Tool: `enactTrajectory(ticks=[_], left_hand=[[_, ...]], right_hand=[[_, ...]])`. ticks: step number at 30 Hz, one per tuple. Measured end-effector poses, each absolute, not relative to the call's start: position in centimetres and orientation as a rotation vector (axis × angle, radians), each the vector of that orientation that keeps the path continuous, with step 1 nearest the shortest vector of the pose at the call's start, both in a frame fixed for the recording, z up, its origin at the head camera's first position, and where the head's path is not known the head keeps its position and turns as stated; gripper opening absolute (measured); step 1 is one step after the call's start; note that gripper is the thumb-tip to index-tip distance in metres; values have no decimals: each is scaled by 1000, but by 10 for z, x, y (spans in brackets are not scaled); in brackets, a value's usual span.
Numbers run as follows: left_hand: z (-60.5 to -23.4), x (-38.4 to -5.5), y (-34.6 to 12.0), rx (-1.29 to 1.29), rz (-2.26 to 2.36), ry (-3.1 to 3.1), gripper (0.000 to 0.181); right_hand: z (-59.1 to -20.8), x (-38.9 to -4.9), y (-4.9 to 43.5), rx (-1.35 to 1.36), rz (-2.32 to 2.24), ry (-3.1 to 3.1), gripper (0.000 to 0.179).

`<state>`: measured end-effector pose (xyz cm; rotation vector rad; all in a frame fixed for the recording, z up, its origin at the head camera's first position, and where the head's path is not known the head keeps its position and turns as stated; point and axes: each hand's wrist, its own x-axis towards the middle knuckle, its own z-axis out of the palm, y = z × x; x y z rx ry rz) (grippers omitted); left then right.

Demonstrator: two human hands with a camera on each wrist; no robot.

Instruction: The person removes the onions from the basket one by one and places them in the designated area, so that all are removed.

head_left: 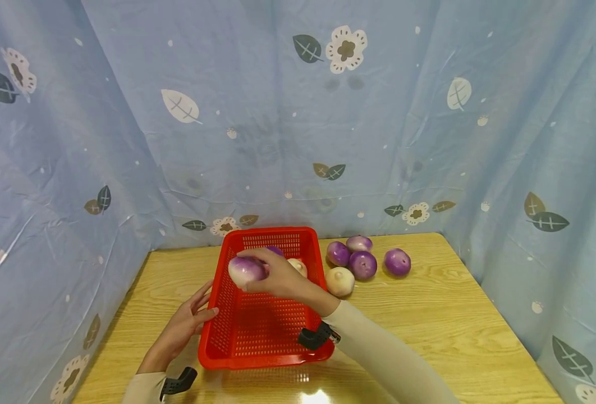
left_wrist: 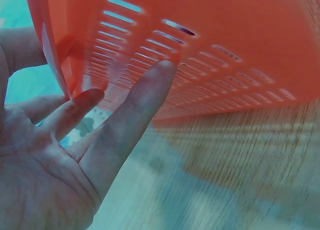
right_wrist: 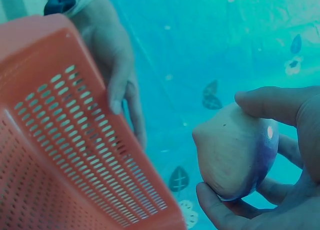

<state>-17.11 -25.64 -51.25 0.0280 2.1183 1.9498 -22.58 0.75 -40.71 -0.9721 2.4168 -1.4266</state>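
My right hand (head_left: pixel 284 278) holds a purple-and-white turnip (head_left: pixel 246 272) over the red plastic basket (head_left: pixel 267 336). In the right wrist view, thumb and fingers grip the sides of this turnip (right_wrist: pixel 232 152), its pale pointed end facing the basket. My left hand (head_left: pixel 187 321) is at the basket's left side, thumb over the rim and fingers along the outside of the slotted wall (left_wrist: pixel 240 44). Inside the basket, toward the back, lie a pale turnip (head_left: pixel 298 266) and a purple one (head_left: pixel 275 250), both partly hidden by my right hand.
To the right of the basket several turnips lie on the wooden table (head_left: pixel 429 314): a pale one (head_left: pixel 340 281) close to the basket wall, purple ones (head_left: pixel 363 265) behind it, and one (head_left: pixel 397 262) farther right. A blue patterned curtain (head_left: pixel 278 112) surrounds the table.
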Motion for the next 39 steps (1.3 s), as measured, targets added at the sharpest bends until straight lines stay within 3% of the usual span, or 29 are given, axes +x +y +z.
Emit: enactTrajectory(ticks=[18, 39], left_hand=[[-509, -172, -257, 24, 1944, 2109, 78], [-508, -172, -258, 31, 1940, 2093, 79]], right_hand=[[-401, -210, 49, -941, -1695, 2325, 63], [-406, -209, 103, -872, -1671, 2557, 63]])
